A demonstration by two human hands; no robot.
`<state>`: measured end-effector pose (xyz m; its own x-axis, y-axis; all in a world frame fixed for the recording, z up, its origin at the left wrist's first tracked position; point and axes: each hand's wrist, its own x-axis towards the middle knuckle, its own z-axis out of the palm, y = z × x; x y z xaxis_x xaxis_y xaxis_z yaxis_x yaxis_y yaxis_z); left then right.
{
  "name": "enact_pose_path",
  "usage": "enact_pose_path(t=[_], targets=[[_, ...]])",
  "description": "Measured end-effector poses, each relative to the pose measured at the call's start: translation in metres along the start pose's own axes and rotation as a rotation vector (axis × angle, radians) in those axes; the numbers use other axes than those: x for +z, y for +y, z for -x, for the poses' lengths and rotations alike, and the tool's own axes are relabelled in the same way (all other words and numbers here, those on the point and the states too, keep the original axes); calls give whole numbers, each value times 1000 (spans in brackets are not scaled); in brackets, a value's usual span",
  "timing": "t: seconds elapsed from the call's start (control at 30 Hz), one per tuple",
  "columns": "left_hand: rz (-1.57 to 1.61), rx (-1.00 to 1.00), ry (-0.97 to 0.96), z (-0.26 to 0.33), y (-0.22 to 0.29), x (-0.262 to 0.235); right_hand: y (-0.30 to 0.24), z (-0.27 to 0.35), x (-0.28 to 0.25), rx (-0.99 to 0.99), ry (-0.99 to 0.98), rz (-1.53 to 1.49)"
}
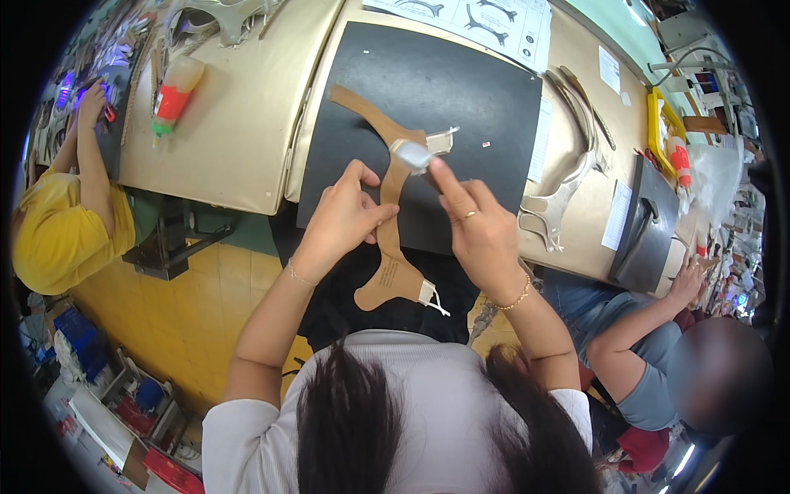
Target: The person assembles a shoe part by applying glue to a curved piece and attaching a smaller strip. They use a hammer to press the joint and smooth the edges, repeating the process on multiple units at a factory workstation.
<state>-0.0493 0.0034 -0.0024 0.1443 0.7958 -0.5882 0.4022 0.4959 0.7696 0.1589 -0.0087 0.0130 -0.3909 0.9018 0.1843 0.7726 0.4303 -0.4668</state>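
A tan, branching cut piece [387, 284], perhaps leather, lies on a black mat [477, 99]. Its lower lobe reaches over the mat's near edge toward my lap. Pale tabs with white cord loops stick out at its upper and lower ends. My left hand [350, 210] is closed at the narrow middle, thumb and fingers on the piece. In my closed right hand [477, 226] is a tool with a blurred silvery head [411, 155]. That head is over the upper fork of the piece, and whether they touch cannot be told. Most of the handle is hidden by my fingers.
Printed drawings [494, 33] lie behind the mat. To the right are pale curved strap pieces [568, 189] and a yellow tray [658, 123]. A red-labelled squeeze bottle [174, 92] lies left. A yellow-sleeved person [70, 222] and another person [638, 354] work on either side.
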Motion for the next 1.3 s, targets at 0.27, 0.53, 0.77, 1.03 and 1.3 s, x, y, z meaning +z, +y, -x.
enact_pose_path(t=[0.27,0.53,0.77,1.03,1.3], targets=[[-43,25,17,-8,13,3,2,10,4,25,58,-38],[-273,152,99,-10,10,-7,1,3,-4,109,-150,48],[-57,25,73,-15,9,-4,-2,-6,7,18,33,13],[119,-8,64,-19,9,0,-2,4,2,105,-52,11],[194,-22,15,-23,7,-2,-7,6,-9,149,-172,45]])
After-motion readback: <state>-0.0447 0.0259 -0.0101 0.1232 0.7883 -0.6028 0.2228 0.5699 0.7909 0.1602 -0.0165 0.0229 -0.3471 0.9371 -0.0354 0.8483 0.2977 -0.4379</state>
